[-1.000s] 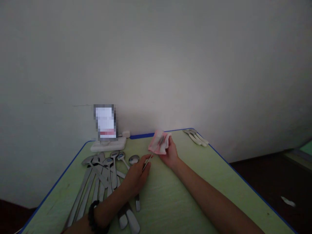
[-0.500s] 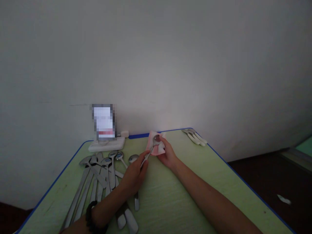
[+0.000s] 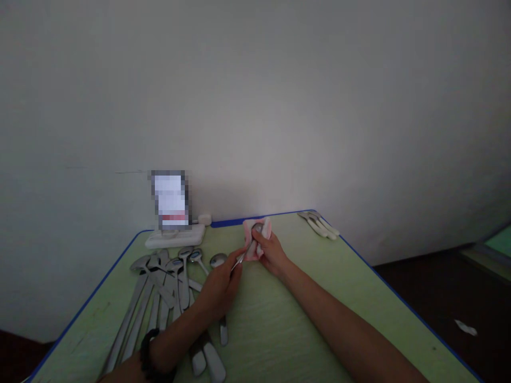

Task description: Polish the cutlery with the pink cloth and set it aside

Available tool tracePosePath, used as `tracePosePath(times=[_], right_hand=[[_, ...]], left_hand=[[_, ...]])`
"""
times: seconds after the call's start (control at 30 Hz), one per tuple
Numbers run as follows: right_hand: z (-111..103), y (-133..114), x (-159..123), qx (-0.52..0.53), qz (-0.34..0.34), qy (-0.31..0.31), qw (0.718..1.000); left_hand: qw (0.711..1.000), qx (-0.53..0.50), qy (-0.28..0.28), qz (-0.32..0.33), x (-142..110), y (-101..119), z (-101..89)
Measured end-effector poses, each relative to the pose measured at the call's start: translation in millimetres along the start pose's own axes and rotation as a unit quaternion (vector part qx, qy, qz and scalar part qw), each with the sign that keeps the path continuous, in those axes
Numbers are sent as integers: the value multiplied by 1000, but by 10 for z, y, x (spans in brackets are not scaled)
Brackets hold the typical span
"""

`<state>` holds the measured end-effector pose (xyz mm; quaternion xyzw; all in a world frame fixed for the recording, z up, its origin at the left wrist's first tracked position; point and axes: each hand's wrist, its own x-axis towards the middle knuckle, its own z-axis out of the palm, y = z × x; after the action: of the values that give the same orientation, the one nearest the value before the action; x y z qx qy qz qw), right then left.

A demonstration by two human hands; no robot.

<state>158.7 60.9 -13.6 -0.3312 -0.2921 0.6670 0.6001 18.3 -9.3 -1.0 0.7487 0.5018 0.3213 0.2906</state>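
Note:
My left hand [image 3: 224, 282] is closed round the handle of a metal spoon [image 3: 257, 227], which slants up and to the right. The spoon's bowl rests in a pink and white cloth [image 3: 247, 226]. Closed on the cloth from the right, my right hand [image 3: 272, 251] cups it behind the bowl, with the thumb pressed on the bowl. Another spoon [image 3: 218, 259] lies partly hidden under my left hand. Beside my left forearm spreads a pile of metal spoons and long-handled utensils [image 3: 159, 287].
A device with a blurred lit screen [image 3: 171, 199] stands on a white base [image 3: 175, 236] at the back left. Several white-handled utensils [image 3: 319, 226] lie at the table's [image 3: 287, 319] back right corner. A white scrap [image 3: 466, 327] is on the dark floor. A wall rises behind the table.
My right thumb has moved down over the spoon's bowl, and the cloth has folded up more closely around it. My left hand keeps its grip on the handle.

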Motion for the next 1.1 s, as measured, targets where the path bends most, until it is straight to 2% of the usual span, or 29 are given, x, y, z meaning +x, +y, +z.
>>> tracePosePath(times=[0.27,0.47,0.67,0.87,0.97,1.1], right_hand=[[0,32,22,-1,-29,24,999],[-34,19,33,14,-33,-2,999],[11,-21,-8,-34,-13,-38,999],[3,7,1,-71,-12,-12,997],[9,-8,-6,-20,1,-17,1000],[23,-71,-11,78,51,-61,994]], left_hand=[[1000,20,-8,-5,9,-35,3],[998,58,-19,-1,-6,-47,8],[999,48,-20,4,-33,-30,14],[999,33,-5,6,-33,-5,17],[1000,-2,15,-1,-8,4,6],[999,-27,15,-17,22,-17,1]])
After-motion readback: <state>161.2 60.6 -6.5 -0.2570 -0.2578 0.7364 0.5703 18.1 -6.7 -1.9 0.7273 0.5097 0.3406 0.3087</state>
